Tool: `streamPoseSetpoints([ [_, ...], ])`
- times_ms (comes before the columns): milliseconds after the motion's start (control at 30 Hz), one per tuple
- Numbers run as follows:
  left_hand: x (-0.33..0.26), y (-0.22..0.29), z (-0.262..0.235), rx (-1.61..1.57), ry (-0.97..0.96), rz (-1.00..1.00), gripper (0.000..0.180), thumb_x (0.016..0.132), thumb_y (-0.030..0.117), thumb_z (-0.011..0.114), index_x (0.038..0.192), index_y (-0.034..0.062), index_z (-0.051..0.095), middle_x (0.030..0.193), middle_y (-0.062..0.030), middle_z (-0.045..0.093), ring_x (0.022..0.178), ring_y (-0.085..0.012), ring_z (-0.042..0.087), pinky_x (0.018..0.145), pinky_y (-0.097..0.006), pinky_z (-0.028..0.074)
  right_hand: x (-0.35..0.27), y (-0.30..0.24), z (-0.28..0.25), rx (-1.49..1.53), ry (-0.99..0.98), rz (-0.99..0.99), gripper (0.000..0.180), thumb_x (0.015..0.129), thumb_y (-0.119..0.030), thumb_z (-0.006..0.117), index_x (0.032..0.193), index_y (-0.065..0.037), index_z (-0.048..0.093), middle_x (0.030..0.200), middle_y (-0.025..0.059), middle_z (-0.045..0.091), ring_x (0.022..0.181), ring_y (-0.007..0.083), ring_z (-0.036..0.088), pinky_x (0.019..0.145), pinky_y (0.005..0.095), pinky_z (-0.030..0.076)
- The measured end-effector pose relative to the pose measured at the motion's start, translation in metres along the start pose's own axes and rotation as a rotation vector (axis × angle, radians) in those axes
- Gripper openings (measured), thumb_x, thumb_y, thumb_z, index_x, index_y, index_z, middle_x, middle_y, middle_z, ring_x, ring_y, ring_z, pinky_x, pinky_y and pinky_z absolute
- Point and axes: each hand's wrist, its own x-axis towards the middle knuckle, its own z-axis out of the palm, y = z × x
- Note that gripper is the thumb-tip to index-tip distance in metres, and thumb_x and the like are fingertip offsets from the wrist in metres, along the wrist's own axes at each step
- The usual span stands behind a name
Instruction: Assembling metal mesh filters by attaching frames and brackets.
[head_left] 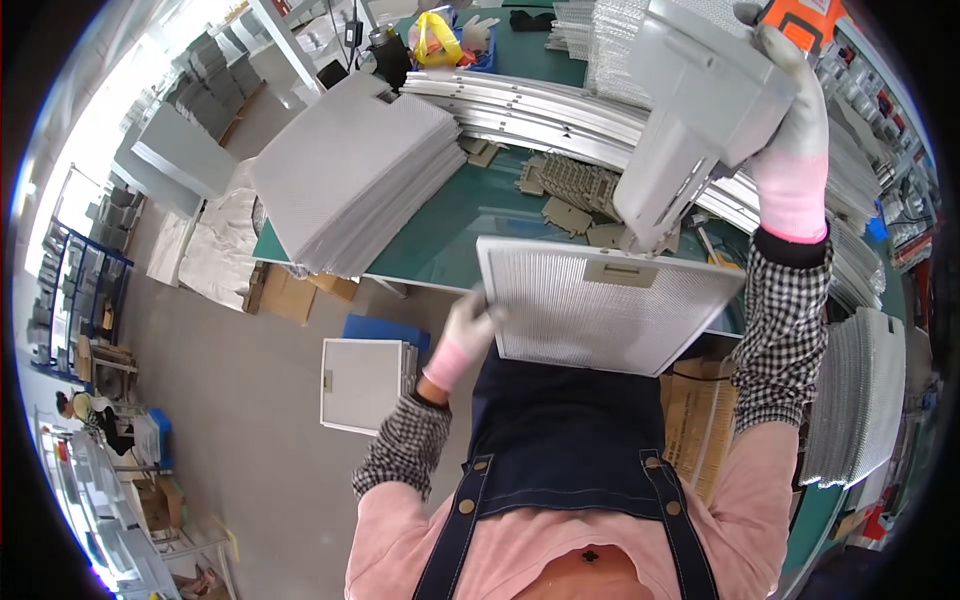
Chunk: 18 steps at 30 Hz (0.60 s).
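Observation:
My right hand (790,100), in a white and pink glove, is wrapped round a bulky grey power tool (710,90) with an orange part at its top. The tool's tip points down at the upper edge of a framed metal mesh filter panel (600,315); I cannot tell whether they touch. The panel stands tilted between my apron and the table edge, with a small latch plate (618,273) at its top. My left hand (468,328), gloved alike and slightly blurred, grips the panel's left edge, its fingers partly hidden. Small beige metal plates (575,185) lie behind the panel.
On the green table (430,240) are a stack of mesh sheets (350,160) at left and long white metal strips (530,105) behind. More mesh sheets (855,400) stand at right. Framed panels (362,385) are piled on the floor at left. A seated person (95,415) is far left.

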Motion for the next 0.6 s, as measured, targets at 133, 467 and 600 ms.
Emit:
streamPoseSetpoints([
  [133, -0.053, -0.117, 0.034, -0.026, 0.18, -0.148, 0.025, 0.094, 0.015, 0.066, 0.103, -0.0075, 0.067, 0.091, -0.0051, 0.07, 0.085, -0.0097, 0.06, 0.077, -0.029, 0.05, 0.004, -0.019, 0.023, -0.42, -0.038, -0.136, 0.047, 0.093, -0.046, 0.058, 0.118, -0.006, 0.06, 0.1, 0.0023, 0.064, 0.09, 0.0101, 0.06, 0.077, 0.0251, 0.046],
  [467, -0.07, -0.063, -0.079, -0.344, 0.959, 0.149, 0.033, 0.101, 0.031, 0.054, 0.102, -0.001, 0.06, 0.089, -0.0031, 0.057, 0.085, -0.013, 0.052, 0.073, -0.031, 0.046, 0.121, 0.007, -0.155, -1.058, 0.266, -0.251, 0.065, 0.09, -0.046, 0.067, 0.132, 0.002, 0.055, 0.13, 0.0189, 0.061, 0.121, 0.0278, 0.059, 0.105, 0.0349, 0.044],
  [600, -0.145, -0.012, -0.159, -0.393, 1.438, 0.228, 0.068, 0.105, 0.046, 0.041, 0.145, -0.0087, 0.038, 0.144, -0.0204, 0.046, 0.124, -0.0315, 0.051, 0.108, -0.043, 0.041, 0.131, 0.073, -0.181, -1.583, 0.413, 0.191, 0.081, 0.081, -0.058, 0.067, 0.141, -0.007, 0.047, 0.131, 0.0253, 0.059, 0.122, 0.0387, 0.058, 0.101, 0.0467, 0.046],
])
